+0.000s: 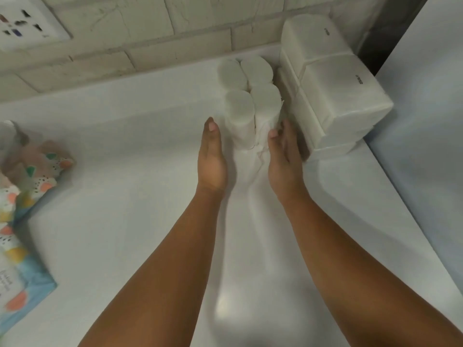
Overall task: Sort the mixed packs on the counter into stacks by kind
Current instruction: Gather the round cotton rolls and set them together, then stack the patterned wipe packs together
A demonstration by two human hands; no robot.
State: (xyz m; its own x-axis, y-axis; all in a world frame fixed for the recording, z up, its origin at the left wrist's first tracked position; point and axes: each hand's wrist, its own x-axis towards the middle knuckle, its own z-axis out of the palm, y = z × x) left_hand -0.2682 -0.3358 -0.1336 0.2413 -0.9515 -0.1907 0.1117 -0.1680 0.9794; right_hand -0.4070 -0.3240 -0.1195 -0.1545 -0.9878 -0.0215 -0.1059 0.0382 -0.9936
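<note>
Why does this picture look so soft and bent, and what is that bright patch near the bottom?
Head view: the wide-angle lens bows the wall tiles and counter edges; the patterned packs at the left edge are smeared; the bright patch between the forearms is glare on the glossy counter.

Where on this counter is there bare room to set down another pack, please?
The widest free patch of the counter runs from the patterned packs to the left hand. It is crowded on the right, where the roll pack touches the stacked white packs, with the right hand between.
</note>
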